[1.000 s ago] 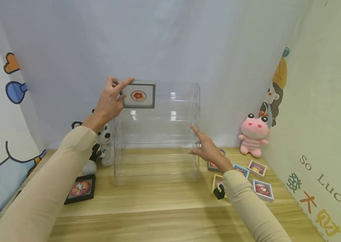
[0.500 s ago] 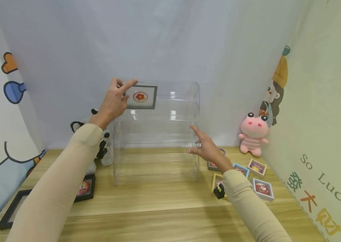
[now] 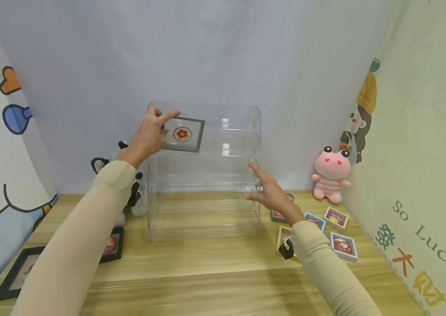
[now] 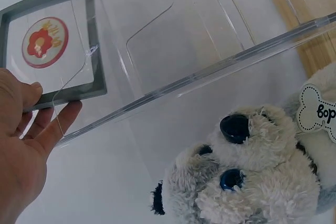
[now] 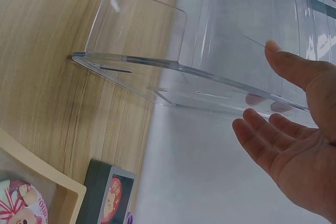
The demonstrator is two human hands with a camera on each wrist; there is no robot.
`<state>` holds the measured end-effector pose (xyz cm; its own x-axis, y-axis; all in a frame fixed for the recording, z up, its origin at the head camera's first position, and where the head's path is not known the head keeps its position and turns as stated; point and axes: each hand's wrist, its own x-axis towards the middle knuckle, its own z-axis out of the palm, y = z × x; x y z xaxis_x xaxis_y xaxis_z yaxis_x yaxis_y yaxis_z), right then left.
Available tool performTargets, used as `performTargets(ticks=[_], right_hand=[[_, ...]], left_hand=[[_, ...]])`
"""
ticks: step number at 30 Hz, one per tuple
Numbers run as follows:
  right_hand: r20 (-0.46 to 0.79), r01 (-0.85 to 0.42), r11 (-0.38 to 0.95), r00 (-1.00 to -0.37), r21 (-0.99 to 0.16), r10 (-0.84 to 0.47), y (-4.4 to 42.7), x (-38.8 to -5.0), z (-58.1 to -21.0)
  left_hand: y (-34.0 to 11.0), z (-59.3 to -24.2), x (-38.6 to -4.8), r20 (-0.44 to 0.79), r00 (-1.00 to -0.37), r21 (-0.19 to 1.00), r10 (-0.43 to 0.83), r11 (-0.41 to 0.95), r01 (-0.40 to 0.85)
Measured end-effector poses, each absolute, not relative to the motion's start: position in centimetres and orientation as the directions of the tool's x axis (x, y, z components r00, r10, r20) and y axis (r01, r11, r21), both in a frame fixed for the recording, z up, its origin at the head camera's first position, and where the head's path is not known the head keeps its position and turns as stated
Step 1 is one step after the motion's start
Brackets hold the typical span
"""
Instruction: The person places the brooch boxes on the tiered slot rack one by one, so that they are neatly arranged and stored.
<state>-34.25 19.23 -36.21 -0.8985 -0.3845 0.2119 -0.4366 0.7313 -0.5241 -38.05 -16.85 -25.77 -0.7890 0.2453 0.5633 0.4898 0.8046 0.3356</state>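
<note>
My left hand [image 3: 148, 136] pinches a grey picture frame [image 4: 94, 45] by its left side, thumb in front and fingers behind. A red flower badge [image 3: 182, 134] shows inside it. The frame tilts at the upper left of a clear acrylic tiered stand [image 3: 203, 206]; whether it rests on a tier I cannot tell. My right hand [image 5: 299, 124] is at the stand's right side panel, thumb on the inner side and fingers on the outer side. Its fingers are loosely extended, and contact with the panel is unclear.
Several small frames, among them a white one [image 3: 343, 246], lie right of the stand. Black frames [image 3: 17, 272] lie at the left. A plush dog [image 4: 252, 166] sits behind my left arm, a pink plush frog [image 3: 331, 175] at the back right.
My left hand shifts slightly right with the grey frame. The frame then drops a little and tilts, its lower edge swinging down. My right hand stays in place.
</note>
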Motion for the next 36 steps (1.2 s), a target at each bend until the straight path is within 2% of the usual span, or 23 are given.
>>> performTargets(ticks=[7,22,31,36], right_hand=[[0.223,-0.447,0.723,-0.894,-0.527,-0.390,19.1,-34.3,-36.2],[0.220,-0.445,0.725,-0.894,-0.526,-0.390,19.0,-34.0,-36.2],[0.227,-0.448,0.722,-0.893,-0.527,-0.388,19.1,-34.0,-36.0],[0.229,-0.448,0.722,-0.893,-0.527,-0.387,19.2,-33.9,-36.1]], left_hand=[[-17.1,-25.6,-38.0,0.519,-0.829,0.390,0.209,0.805,0.448],[-16.8,-25.3,-37.6,0.562,-0.814,0.382,0.146,0.827,0.413],[-16.3,-24.3,-37.1,0.483,-0.869,0.396,0.111,0.857,0.329],[-16.3,-23.9,-37.0,0.457,-0.882,0.408,0.118,0.853,0.326]])
